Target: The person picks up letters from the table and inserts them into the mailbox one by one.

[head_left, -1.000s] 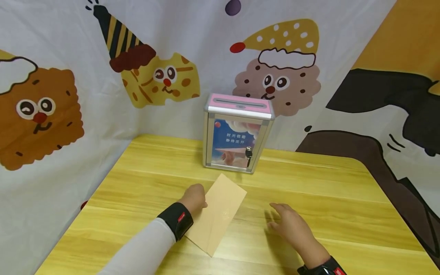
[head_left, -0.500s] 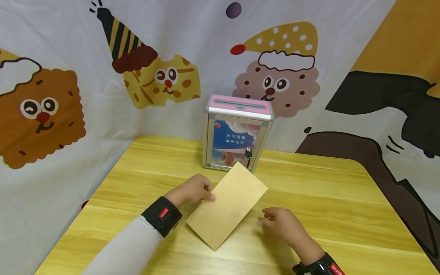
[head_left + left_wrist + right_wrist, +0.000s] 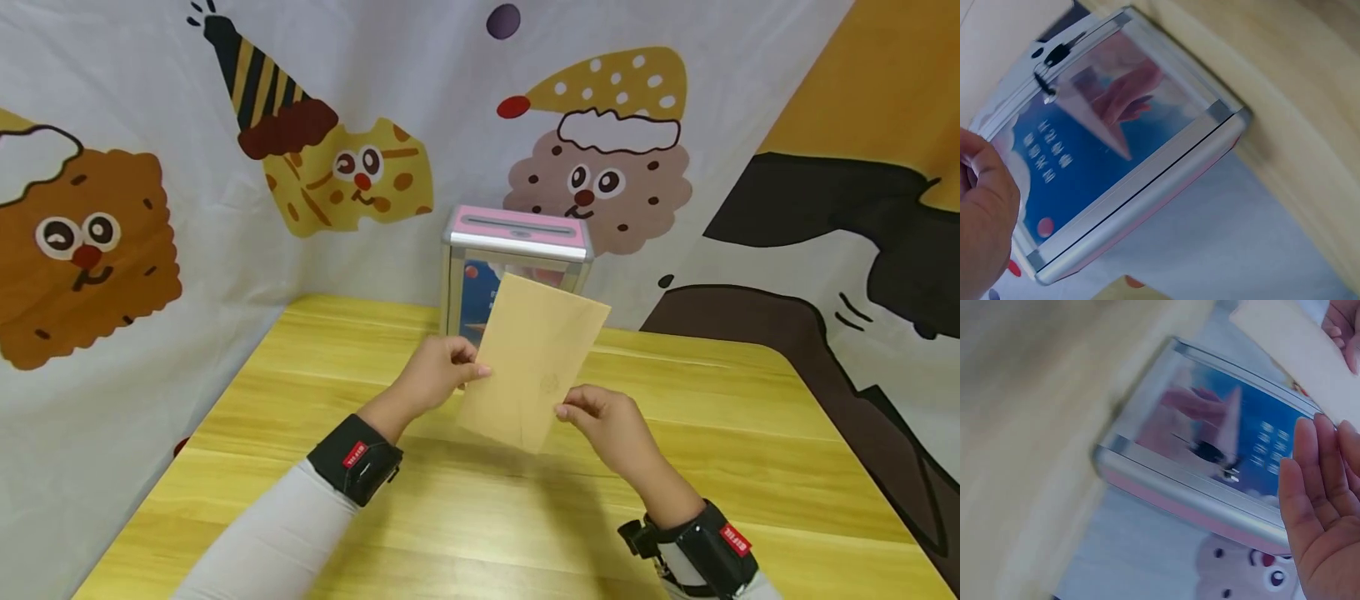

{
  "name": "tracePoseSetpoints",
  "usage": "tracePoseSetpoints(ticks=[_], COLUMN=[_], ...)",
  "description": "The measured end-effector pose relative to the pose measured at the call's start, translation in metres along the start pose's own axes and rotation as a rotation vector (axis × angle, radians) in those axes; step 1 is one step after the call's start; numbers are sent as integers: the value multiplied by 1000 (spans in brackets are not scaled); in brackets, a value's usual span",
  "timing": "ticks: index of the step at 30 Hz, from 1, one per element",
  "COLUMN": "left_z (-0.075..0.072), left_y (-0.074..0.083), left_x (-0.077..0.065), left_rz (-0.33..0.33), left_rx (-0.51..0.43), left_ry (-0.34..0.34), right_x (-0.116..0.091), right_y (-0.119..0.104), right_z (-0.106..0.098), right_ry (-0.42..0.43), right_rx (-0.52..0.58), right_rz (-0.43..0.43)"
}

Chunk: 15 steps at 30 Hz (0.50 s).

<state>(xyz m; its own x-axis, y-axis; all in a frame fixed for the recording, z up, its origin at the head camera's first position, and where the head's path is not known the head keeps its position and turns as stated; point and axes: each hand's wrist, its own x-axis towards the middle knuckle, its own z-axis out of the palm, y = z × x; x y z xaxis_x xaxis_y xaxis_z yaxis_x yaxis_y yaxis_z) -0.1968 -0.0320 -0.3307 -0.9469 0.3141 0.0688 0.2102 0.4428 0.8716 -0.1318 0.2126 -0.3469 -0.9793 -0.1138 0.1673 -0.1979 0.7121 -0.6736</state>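
A tan paper envelope (image 3: 536, 358) is held up off the table, tilted, in front of the letter box. My left hand (image 3: 435, 375) pinches its left edge between thumb and fingers. At the lower right edge, my right hand (image 3: 611, 425) pinches the paper with thumb and forefinger; its other fingers (image 3: 1310, 450) are fairly straight in the right wrist view. Behind the envelope stands the silver-framed letter box (image 3: 517, 242), with a pink slotted top. The envelope hides much of its picture front in the head view. A key (image 3: 1057, 55) hangs at its lock in the left wrist view.
The wooden table (image 3: 315, 350) carries the letter box near its back edge. A white cloth (image 3: 360, 50) printed with cartoon figures hangs behind and to the left. Both wrists wear black straps.
My left hand has lifted the envelope off the table, up and to the right, tipping it more upright. The right hand has moved up and taken hold of the envelope's right edge.
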Motion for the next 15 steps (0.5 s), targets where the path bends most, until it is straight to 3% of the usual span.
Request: tracePoseSetpoints(ticks=[7, 15], left_z=[-18, -36], left_y=[26, 60], left_x=[8, 17], left_rz=[65, 167], left_rx=[-9, 29], left_ry=[128, 228], right_x=[26, 50], right_y=[-23, -50], right_z=[-25, -52], right_ry=[90, 237], right_rx=[-51, -131], right_rz=[-111, -232])
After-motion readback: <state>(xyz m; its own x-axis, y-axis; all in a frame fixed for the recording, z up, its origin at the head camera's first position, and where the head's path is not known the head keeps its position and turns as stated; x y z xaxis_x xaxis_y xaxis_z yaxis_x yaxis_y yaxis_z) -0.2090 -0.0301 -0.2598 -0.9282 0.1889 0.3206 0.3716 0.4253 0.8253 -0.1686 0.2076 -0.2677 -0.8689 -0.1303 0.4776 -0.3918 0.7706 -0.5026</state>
